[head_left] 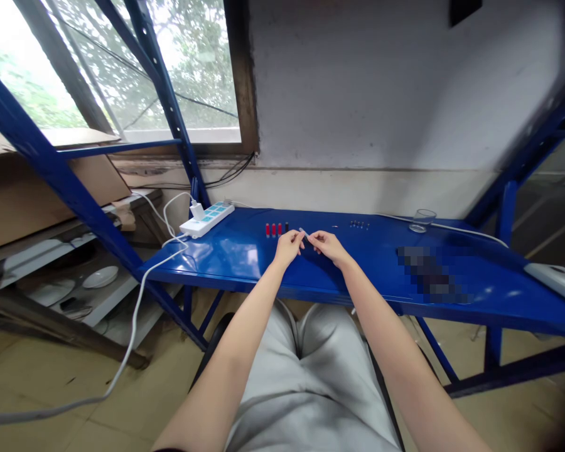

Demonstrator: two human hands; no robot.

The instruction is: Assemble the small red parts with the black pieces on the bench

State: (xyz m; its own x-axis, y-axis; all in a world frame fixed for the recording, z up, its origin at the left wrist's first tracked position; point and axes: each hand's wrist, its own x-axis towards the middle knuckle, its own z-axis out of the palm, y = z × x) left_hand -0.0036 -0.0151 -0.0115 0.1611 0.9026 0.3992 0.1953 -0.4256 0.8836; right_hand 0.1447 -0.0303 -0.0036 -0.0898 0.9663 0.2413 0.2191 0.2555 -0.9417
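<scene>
My left hand (289, 245) and my right hand (326, 243) meet over the blue metal shelf (245, 257), fingertips pinched together on a small thin part (305, 233) held between them. It is too small to name. Just behind my left hand stand three small red cylinders (273, 230) and one black one (287, 227) in a row. A row of several tiny dark parts (359, 224) lies behind my right hand.
A white power strip (206, 220) with a plugged charger and white cable lies at the shelf's left back. A clear glass (422, 220) stands back right, a white cable beside it. A grey flat object (555, 280) rests at the far right. Blue rack posts flank the shelf.
</scene>
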